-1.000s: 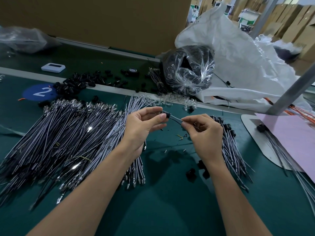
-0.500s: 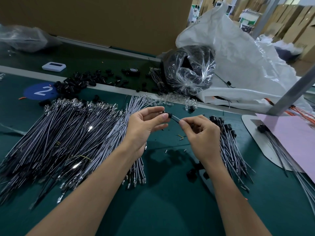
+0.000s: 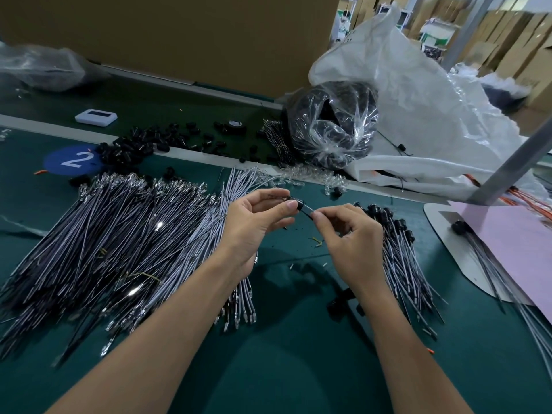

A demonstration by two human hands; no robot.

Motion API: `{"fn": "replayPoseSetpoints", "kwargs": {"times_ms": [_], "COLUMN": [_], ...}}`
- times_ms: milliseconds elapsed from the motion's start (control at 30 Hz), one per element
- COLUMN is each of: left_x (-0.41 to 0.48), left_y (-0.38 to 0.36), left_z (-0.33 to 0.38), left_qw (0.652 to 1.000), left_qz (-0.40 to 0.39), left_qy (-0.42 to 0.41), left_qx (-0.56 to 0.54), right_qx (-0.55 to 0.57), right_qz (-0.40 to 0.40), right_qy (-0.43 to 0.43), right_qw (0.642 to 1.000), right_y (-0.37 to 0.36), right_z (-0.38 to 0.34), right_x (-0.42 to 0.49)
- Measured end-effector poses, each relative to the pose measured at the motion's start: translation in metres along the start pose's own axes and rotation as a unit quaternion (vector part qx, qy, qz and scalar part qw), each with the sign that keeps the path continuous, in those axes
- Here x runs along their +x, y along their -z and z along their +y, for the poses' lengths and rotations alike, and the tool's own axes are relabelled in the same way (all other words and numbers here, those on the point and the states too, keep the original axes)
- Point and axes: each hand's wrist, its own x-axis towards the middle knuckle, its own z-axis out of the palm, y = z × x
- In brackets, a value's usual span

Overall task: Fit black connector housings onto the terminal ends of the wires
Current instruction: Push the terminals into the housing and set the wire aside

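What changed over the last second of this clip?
The right hand, pinching the wire, slid left toward the black housing pinched by the left hand, shortening the exposed wire between them. Both grips and the wire piles stayed put.

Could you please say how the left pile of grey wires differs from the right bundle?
The large left pile of grey wires is bigger than the small right bundle of grey wires. The left pile's far ends are bare metal terminals; the right bundle's carry black housings. Both lie on the green table.
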Motion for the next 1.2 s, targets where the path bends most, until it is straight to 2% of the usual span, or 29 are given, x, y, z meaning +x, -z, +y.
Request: {"fn": "replayPoseSetpoints", "kwargs": {"times_ms": [267, 533, 700, 967, 1200], "left_x": [0.001, 0.002, -0.001, -0.003, -0.005], "left_y": [0.000, -0.002, -0.003, -0.006, -0.006], "left_z": [-0.006, -0.009, -0.009, -0.010, -0.008], "left_qw": [1.000, 0.999, 0.999, 0.999, 0.997], "left_qz": [-0.018, -0.033, -0.043, -0.035, -0.043], "left_qy": [0.015, 0.027, 0.019, 0.008, 0.008], "left_qx": [-0.017, -0.034, -0.009, 0.035, 0.057], "right_qx": [-0.009, 0.022, 0.003, 0.033, 0.006], "right_qz": [0.024, 0.030, -0.002, 0.009, -0.005], "right_qy": [0.043, 0.007, 0.002, -0.018, 0.017], "right_qw": [0.999, 0.999, 1.000, 0.999, 1.000], "right_y": [0.000, -0.002, -0.004, -0.001, -0.001], "right_z": [-0.003, -0.005, -0.005, -0.009, -0.010], "right_x": [-0.001, -0.001, -0.003, -0.002, -0.002]}}
